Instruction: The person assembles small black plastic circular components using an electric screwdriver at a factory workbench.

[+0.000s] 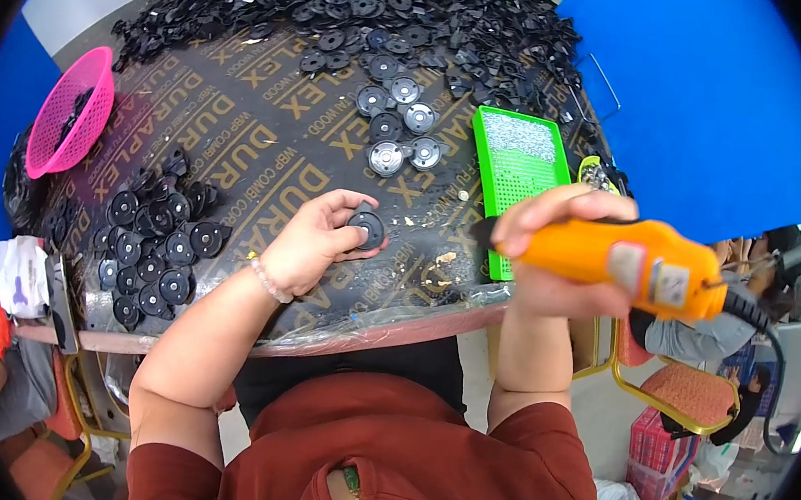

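Observation:
My left hand (pixel 320 238) grips a round black plastic part (pixel 364 228) at its rim, low over the dark printed tabletop. Wrapped round an orange corded electric screwdriver (pixel 623 260) is my right hand (pixel 568 236). The tool lies nearly level, its black nose toward the left hand and apart from the part; its tip is hard to make out. Behind the tool stands a green perforated tray (pixel 481 176) with many small silvery screws at its far end. Several round parts (pixel 387 157) with shiny metal faces lie farther up the table.
A large heap of black parts (pixel 365 4) covers the far side. Another pile (pixel 153 247) sits left, below a pink mesh basket (pixel 71 112). Blue panels (pixel 708 106) border the table. The black cord (pixel 778 378) hangs at right, near a chair (pixel 693 395). Other people sit at both sides.

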{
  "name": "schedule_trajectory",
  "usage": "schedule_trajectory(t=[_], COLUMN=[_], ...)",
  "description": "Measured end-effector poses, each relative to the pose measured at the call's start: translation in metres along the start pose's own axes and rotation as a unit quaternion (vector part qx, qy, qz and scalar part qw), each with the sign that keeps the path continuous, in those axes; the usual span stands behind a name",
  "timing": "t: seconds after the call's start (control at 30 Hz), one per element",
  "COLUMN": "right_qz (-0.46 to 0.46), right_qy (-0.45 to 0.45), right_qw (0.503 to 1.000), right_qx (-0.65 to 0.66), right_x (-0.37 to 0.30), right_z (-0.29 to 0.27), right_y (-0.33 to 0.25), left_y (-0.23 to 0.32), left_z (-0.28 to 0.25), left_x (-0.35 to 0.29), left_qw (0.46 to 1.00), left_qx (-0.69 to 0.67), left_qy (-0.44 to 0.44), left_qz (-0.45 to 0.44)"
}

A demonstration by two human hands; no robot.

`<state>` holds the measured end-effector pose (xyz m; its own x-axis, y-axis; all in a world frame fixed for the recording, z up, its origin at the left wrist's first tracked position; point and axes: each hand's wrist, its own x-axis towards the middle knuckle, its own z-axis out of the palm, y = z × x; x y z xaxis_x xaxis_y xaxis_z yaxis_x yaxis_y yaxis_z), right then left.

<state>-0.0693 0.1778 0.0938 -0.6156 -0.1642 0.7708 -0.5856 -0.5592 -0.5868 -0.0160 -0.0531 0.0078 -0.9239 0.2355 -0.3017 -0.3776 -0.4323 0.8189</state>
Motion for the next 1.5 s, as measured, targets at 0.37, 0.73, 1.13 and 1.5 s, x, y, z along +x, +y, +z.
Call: schedule_trajectory(t=[0.37, 0.73, 1.13, 1.5], right_qz=[0.121, 0.104, 0.051, 0.057], right_qy=[-0.035, -0.086, -0.055, 0.010], right_qw=[0.991, 0.991, 0.989, 0.998], right_qx=[0.036, 0.013, 0.124, 0.040], right_x=[-0.020, -0.027, -0.005, -0.017], right_z=[0.047, 0.060, 0.013, -0.017], right_y=[0.047, 0.054, -0.007, -0.016], left_y=[-0.004, -0.002, 0.094, 0.132], left_z=[-0.002, -0.007, -0.042, -0.093], left_x=[0.002, 0.001, -0.104, -0.108], left_qw=[1.000, 1.000, 0.714, 0.597], left_qx=[-0.009, 0.017, 0.595, 0.658], left_qy=[0.003, 0.008, 0.280, 0.327], left_qz=[-0.001, -0.007, 0.240, 0.321])
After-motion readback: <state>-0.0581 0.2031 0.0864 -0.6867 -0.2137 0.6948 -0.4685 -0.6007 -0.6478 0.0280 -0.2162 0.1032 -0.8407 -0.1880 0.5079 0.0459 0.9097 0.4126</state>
